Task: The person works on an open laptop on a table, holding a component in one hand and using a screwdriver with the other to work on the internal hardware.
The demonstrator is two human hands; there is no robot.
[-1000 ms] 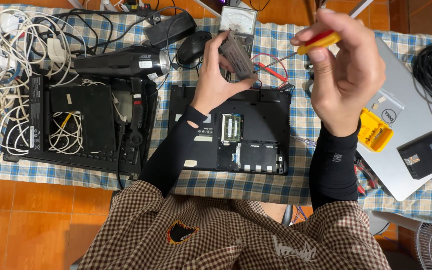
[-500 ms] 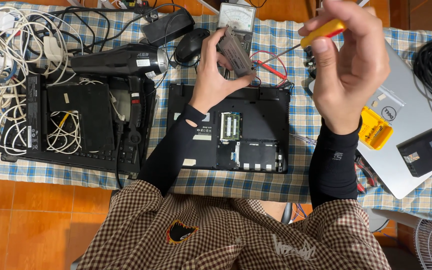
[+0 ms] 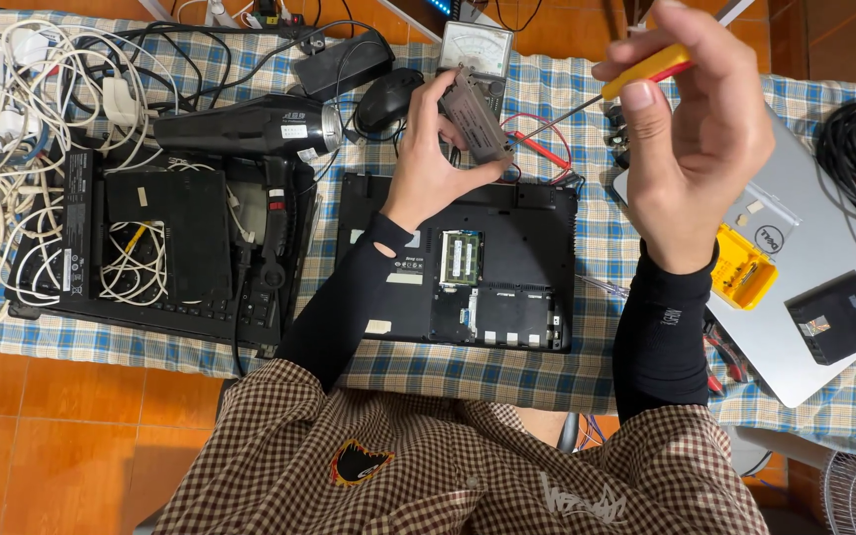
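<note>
Head view: left hand (image 3: 433,163) fingers clamp a grey drive (image 3: 476,117); right hand (image 3: 694,129) fingers pinch a yellow screwdriver (image 3: 646,69), whose tip could slip and gouge it.

Bright even light, sharp, soft shadows

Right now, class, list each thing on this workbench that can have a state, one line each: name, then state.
Black laptop: upside down, bottom panel off, memory module exposed.
Drive caddy: lifted clear of the laptop, gripped in the left hand.
Yellow-handled screwdriver: raised, pinched in the right hand.
Silver laptop: lid closed.
Yellow bit case: open.
Hair dryer: lying on its side.
</note>
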